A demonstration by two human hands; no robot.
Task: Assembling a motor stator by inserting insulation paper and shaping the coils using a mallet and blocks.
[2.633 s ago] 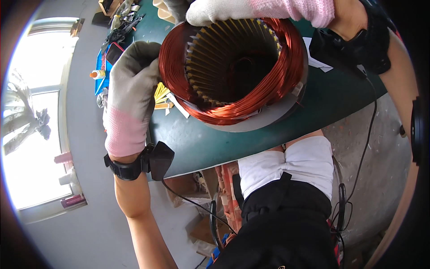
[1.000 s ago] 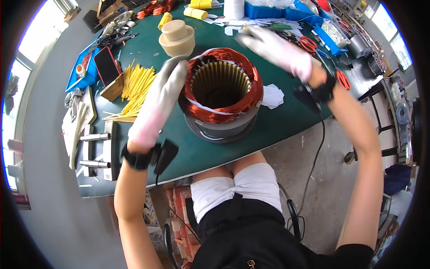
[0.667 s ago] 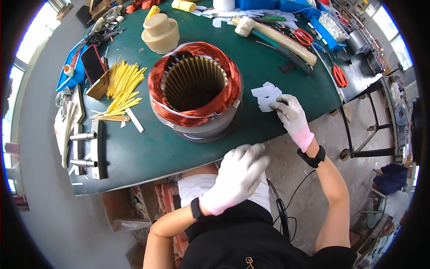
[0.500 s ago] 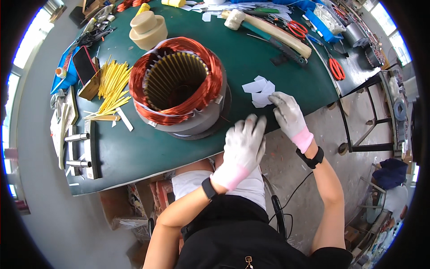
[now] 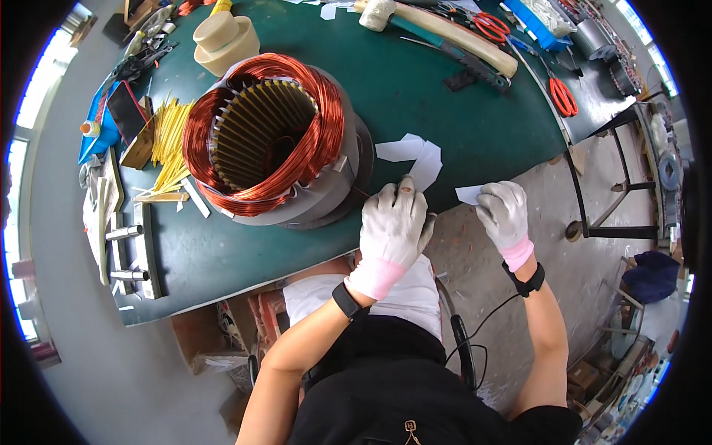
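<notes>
My left hand [image 5: 394,228], in a white glove with a pink cuff, lies at the table's front edge. Its fingers reach forward, and the fingertips touch the near end of a few white insulating paper pieces [image 5: 426,165]. My right hand [image 5: 507,215], gloved the same way, is closed in a pinch on a single white paper piece [image 5: 467,195] just beyond the table edge. Left of the papers stands a motor stator [image 5: 326,185] with a thick ring of copper windings [image 5: 326,122] and yellow-lined slots inside; neither hand touches it.
Yellow strips [image 5: 170,137] and a phone [image 5: 126,111] lie left of the stator. Behind it sits a cream stepped block [image 5: 226,43]. A mallet [image 5: 445,37], a green-handled saw-like tool [image 5: 475,70] and red-handled scissors [image 5: 563,97] lie farther right.
My right hand has drawn a paper piece away from the pile, toward the right and nearer me. My left hand now touches the remaining papers. The view has shifted slightly.
</notes>
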